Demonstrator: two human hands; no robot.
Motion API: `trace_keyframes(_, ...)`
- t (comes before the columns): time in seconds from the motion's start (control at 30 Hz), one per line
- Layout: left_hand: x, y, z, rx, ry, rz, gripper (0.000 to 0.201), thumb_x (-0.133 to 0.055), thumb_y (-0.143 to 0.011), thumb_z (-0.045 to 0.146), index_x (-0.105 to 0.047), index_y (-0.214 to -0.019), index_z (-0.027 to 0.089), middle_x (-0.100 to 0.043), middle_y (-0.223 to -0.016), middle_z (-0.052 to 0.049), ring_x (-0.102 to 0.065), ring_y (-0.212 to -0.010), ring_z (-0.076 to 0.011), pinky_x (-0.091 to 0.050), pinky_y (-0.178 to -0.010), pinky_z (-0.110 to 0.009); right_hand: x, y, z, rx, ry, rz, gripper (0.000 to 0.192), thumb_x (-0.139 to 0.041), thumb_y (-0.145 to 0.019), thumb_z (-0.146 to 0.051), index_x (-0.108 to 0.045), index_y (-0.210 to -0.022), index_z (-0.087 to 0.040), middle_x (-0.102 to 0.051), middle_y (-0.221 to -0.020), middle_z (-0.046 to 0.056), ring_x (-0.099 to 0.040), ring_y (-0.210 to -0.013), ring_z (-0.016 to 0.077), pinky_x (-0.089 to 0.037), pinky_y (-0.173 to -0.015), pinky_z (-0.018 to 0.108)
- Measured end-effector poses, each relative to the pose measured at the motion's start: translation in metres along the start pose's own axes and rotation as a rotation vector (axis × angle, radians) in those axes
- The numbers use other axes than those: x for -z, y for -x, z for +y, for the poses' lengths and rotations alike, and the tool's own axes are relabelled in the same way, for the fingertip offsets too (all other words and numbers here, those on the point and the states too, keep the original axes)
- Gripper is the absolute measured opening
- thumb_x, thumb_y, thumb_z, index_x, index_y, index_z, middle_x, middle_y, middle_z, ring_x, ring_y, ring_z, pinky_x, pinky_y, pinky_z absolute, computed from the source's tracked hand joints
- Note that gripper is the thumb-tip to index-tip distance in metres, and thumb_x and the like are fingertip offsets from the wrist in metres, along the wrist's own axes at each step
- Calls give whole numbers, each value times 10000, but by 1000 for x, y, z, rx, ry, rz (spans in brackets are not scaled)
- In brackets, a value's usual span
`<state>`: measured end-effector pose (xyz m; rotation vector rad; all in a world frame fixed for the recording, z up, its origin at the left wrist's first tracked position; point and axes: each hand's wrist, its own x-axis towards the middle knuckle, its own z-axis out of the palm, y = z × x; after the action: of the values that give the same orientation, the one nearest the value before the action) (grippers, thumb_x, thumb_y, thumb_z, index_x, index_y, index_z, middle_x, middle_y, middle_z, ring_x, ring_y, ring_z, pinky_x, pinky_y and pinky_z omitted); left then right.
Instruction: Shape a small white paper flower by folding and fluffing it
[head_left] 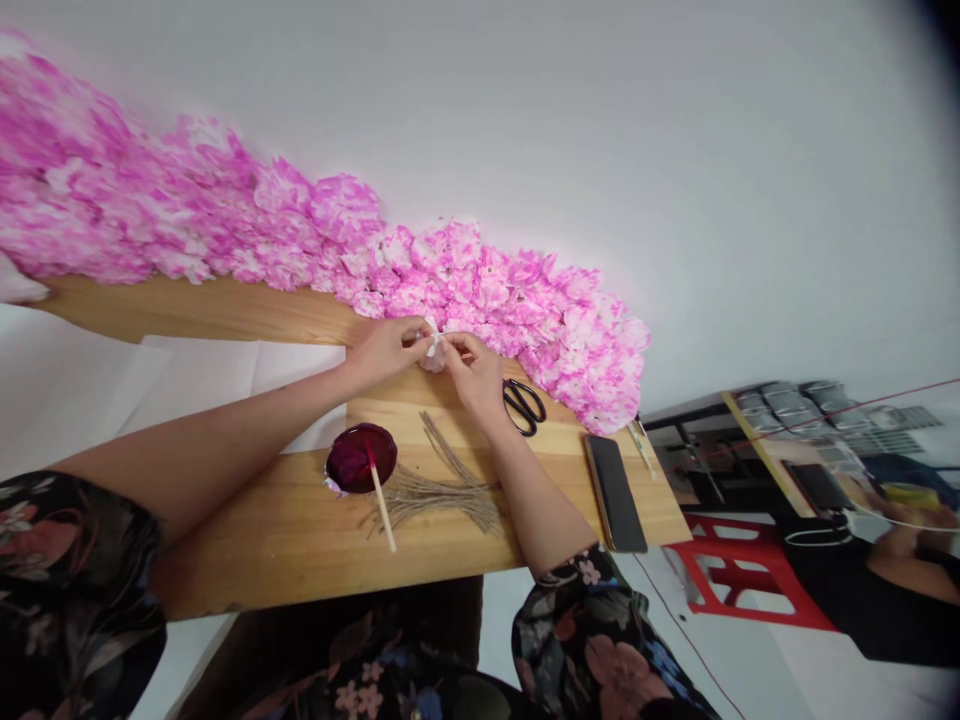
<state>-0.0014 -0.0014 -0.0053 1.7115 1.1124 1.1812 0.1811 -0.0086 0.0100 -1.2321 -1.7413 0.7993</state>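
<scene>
Both hands, left hand [386, 348] and right hand [474, 368], pinch closed on a small paper flower [433, 352] beside the scissors [525, 404]; shaping step, needing a fine twist

Matt wood table [285, 545], papery pink flowers [465, 270], glossy blk phone [615, 492], metal scissors [523, 404]

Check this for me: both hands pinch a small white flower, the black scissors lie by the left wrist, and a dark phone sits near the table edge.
Wrong side: the head view shows the black scissors beside the right hand, not the left hand. The white flower and phone are as stated.
</scene>
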Motion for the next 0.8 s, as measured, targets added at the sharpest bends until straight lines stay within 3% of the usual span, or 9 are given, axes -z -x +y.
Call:
trace_keyframes(0.17, 0, -5, -2, 98, 174, 33, 241, -647, -795, 443, -617, -786, 205, -687, -692, -11, -657, -648, -172, -504, -636, -277, -1, -5, 6, -186, -209, 54, 331, -690, -823, -516, -742, -953, -216, -784, -895, 28, -690, -754, 167, -573, -681, 291)
trace_keyframes(0.3, 1, -6, -1, 134, 248, 55, 217, -659, -783, 410, -609, -770, 199, -689, -703, -14, -657, -652, -167, -525, -648, -280, -2, -7, 9, -310, -354, 25, 390, -730, -766, -568, -723, -941, -220, -762, -900, 23, -669, -730, 139, -564, -662, 267)
trace_keyframes(0.5, 4, -3, 7, 74, 32, 72, 315, -683, -816, 498, -652, -938, 210, -625, -638, 35, -573, -592, -155, -395, -578, -267, -3, -4, 5, -190, -234, -7, 359, -698, -816, -537, -755, -991, -229, -767, -862, 12, -674, -725, 149, -570, -687, 283)
trace_keyframes(0.6, 5, -3, 5, 49, -87, 81, 260, -674, -823, 463, -663, -884, 210, -574, -594, 45, -512, -564, -147, -331, -559, -272, -5, -2, 4, -126, -183, -32, 323, -688, -846, -500, -772, -992, -224, -782, -868, 14, -691, -742, 157, -569, -704, 287)
trace_keyframes(0.8, 4, -6, 1, 147, 124, 81, 202, -679, -815, 393, -633, -798, 198, -659, -682, 1, -599, -617, -156, -435, -602, -270, -6, -2, 5, -123, -195, 5, 301, -672, -833, -490, -751, -946, -223, -768, -838, 4, -682, -725, 164, -556, -692, 293)
